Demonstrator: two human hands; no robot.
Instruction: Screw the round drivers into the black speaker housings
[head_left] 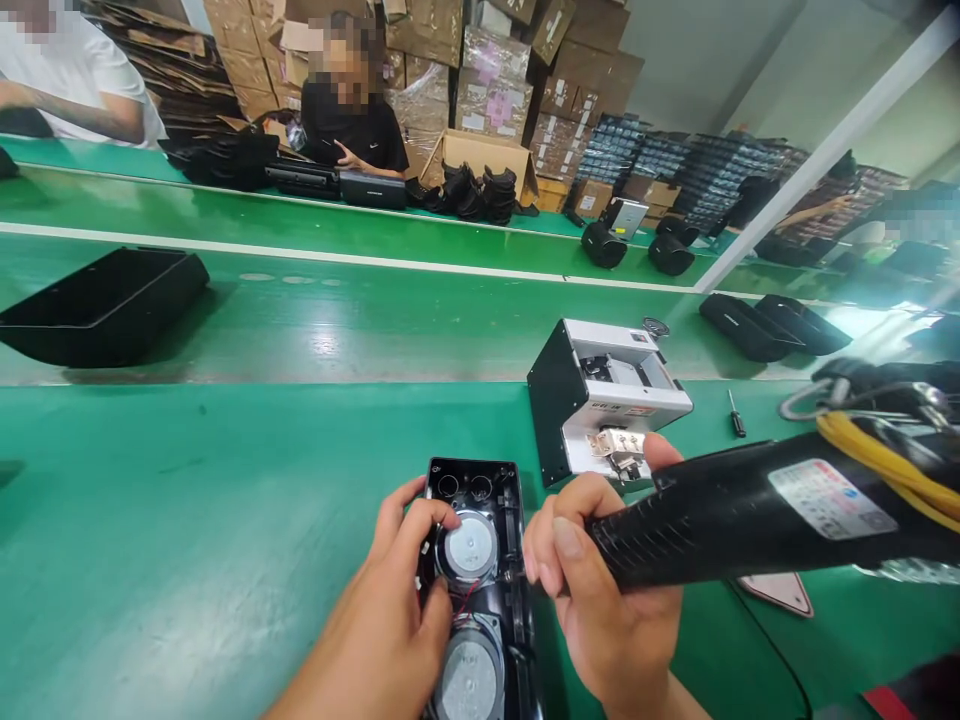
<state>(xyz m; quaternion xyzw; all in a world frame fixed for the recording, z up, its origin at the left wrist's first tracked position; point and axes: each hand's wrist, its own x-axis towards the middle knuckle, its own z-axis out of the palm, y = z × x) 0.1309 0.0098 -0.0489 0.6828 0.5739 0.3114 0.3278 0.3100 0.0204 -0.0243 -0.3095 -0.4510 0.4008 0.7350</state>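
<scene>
A black plastic speaker housing point(529, 640) lies lengthwise before me on the green bench, its inside facing up. Two round silver-backed speaker drivers point(470, 543) sit in it, one beyond the other, with thin red wires between them. My left hand point(401, 590) grips the housing's left side, fingertips resting on the far driver. In my right hand point(600, 580) is a black electric screwdriver point(720, 515), held almost level with a white label on its body. Its tip end is hidden by my fingers, close to the housing's right edge.
Just past my right hand stands a grey-and-black screw feeder point(607, 400). A small screwdriver point(736, 415) lies right of it. Black empty casings point(112, 305) rest on the conveyor point(360, 320). Across it sits a person in black point(352, 135), with stacked cartons point(491, 85) behind.
</scene>
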